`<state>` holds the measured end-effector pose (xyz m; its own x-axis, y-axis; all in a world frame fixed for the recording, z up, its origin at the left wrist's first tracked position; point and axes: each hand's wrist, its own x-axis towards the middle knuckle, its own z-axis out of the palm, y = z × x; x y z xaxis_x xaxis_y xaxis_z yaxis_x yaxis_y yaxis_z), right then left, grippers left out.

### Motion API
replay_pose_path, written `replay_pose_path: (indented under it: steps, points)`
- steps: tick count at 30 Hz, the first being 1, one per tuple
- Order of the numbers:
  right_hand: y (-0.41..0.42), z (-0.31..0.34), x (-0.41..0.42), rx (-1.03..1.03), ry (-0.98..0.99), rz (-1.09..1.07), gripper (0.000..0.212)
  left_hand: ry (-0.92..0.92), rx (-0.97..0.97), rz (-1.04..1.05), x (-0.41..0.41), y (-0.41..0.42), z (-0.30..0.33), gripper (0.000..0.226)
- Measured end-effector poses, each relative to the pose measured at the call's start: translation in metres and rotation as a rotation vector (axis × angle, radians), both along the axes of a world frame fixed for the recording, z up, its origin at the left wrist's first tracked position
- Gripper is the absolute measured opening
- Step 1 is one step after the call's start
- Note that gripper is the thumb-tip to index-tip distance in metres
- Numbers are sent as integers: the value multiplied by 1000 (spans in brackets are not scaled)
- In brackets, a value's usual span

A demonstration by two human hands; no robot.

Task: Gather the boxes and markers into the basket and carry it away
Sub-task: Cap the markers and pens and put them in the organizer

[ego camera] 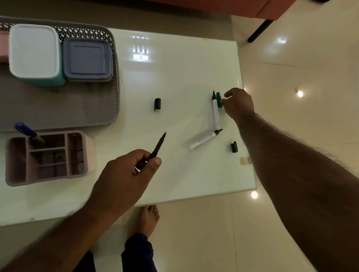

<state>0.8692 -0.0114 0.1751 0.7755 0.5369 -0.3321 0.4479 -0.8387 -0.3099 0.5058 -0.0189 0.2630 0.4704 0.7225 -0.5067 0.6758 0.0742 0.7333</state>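
Head cam: left hand [128, 170] pinches a black pen [158, 146]; right hand [237, 103] grips a green cap [219, 99], probably for recapping. Boxes already sit in the basket [104, 114]; two uncapped markers [215, 112] lie on the desk [178, 72].

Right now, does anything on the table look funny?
Yes. Two white markers lie uncapped, black tips bare, while two loose black caps sit apart from them on the glossy white table.
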Motion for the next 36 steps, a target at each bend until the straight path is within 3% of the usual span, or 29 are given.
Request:
replay_pose_path:
  steps: [16,25,31,36]
  points:
    - [9,-5,-8,-33,-36,49,35,-16,-23,17,25,6,0,24]
    - [-4,-2,-3,18,76,-76,14,-13,-25,12,23,7,-1,25]
    - [-10,3,-3,134,96,-134,17,-11,-29,9,20,9,-2,24]
    - [-8,4,-12,139,63,-5,7,-8,-18,2,19,10,-3,23]
